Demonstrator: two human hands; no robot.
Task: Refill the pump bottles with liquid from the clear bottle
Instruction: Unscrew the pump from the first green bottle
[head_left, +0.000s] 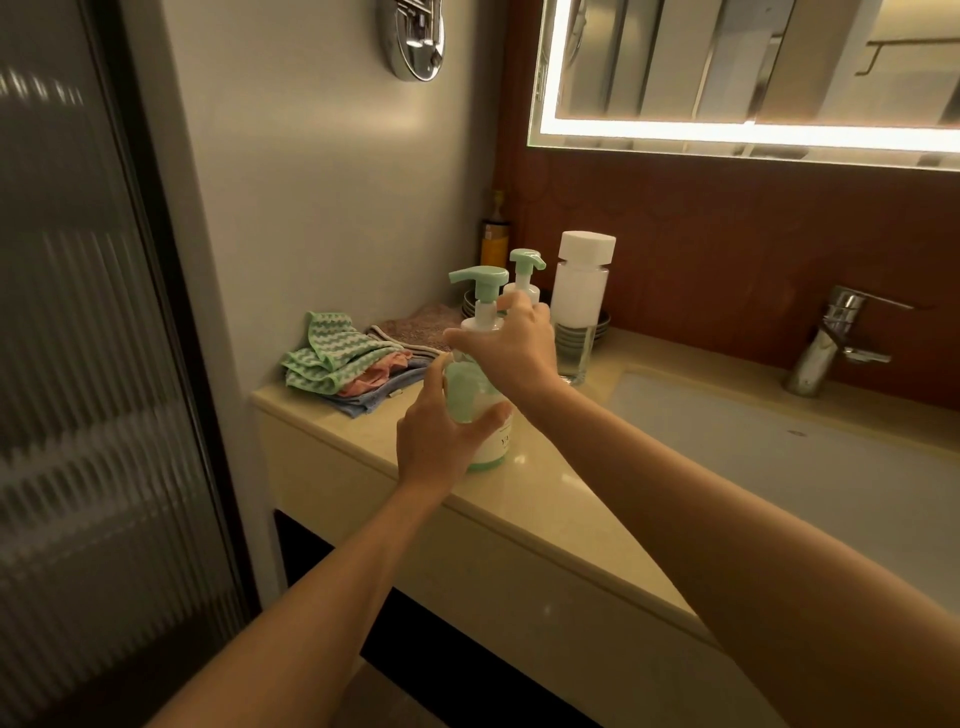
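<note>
A pump bottle (480, 410) with a mint-green pump head and green liquid stands near the front edge of the beige counter (566, 499). My left hand (441, 431) grips its body from the left. My right hand (511, 345) holds its white neck and collar just below the pump. Behind it stands a second pump bottle (525, 275) with the same green head. To the right of that is the clear bottle (576, 306) with a white cap, white in its upper part and clear at the bottom.
Folded cloths (343, 364) lie at the counter's left end by the wall. Stacked dishes (597, 327) sit behind the bottles, and a yellow bottle (493, 241) stands in the corner. A white sink basin (810, 467) and chrome faucet (831, 338) lie to the right.
</note>
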